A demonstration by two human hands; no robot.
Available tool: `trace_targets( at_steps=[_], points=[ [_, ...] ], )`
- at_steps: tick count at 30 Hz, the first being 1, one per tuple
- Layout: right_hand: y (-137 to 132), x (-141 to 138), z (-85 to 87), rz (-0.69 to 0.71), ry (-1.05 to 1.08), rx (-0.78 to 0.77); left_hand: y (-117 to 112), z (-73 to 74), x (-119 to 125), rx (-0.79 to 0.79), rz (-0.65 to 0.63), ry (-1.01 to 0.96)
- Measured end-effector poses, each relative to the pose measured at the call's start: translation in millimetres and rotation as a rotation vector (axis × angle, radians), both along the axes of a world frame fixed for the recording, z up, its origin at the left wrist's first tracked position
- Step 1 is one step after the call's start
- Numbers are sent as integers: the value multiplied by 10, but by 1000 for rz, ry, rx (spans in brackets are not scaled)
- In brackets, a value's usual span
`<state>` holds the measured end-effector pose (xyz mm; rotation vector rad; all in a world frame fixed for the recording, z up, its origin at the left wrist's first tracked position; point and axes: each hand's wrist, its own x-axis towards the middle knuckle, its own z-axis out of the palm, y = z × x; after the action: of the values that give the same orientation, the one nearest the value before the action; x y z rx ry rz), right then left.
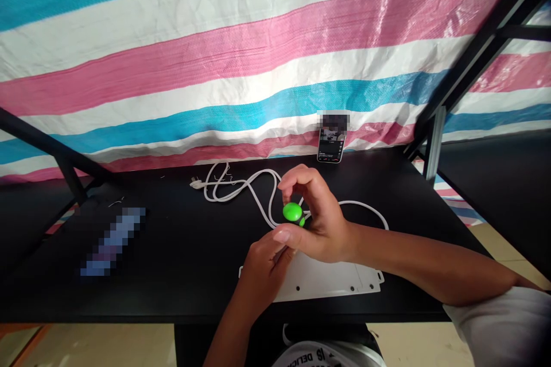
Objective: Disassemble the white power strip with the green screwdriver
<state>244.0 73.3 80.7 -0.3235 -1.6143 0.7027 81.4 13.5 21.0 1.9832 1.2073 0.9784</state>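
From the head camera, here we are over a black desk (185,246), and both hands are right in the thick of it! The right hand (322,221) reaches in from a white sleeve (499,321), fingers bent in a rounded curl, a gap showing between forefinger and thumb, and there in that gap sits the green-topped object (293,212), bright and round with a dark part beside it. Whether the fingers actually grip it, I cannot tell. Down below, the left hand (262,269) comes up from the near edge, its fingers tucked under the right hand; how far they open and what they hold is hidden. Beneath the hands lies the white casing (327,284), flat, dotted with dark holes. Beyond it, a white cord (267,171) loops across to a plug (197,184). At the back a phone (330,147) stands propped near the striped sheet (224,51), and a pixelated bluish patch (114,241) lies to the left.
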Motion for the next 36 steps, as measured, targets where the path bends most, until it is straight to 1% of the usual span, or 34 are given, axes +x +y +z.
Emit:
trace_targets(
  at_steps=[3,8,10,12,14,17,18,19,20,23,26,28,30,33,36],
  points=[
    [-17,-4,-10,54,14,-91,5,27,7,-20,20,3],
    [-86,24,-1,255,59,-255,-5,115,35,-51,-1,20],
    [-105,29,4,320,95,-335,-6,122,40,-41,-8,31],
    [-107,26,5,352,96,-373,-3,109,38,-39,-11,42],
    [-96,20,3,312,34,-335,1,85,33,-29,2,46],
    [-76,20,2,136,-80,-235,5,59,27,2,38,47],
    [-72,23,5,97,-101,-220,5,58,28,10,51,43],
    [-72,29,12,86,-115,-218,4,61,29,10,61,40],
    [-75,37,23,104,-127,-227,3,68,32,8,70,37],
    [-94,65,72,250,-128,-300,-2,93,42,3,79,44],
    [-113,81,119,422,-79,-422,-1,89,50,15,61,56],
    [-120,80,123,533,-37,-504,0,70,55,38,57,62],
    [-119,69,104,616,21,-547,-3,53,60,60,55,82],
    [-108,50,81,652,80,-536,-13,39,67,55,63,132],
    [-94,44,128,664,37,-557,-20,17,68,92,95,188]
  ],
)
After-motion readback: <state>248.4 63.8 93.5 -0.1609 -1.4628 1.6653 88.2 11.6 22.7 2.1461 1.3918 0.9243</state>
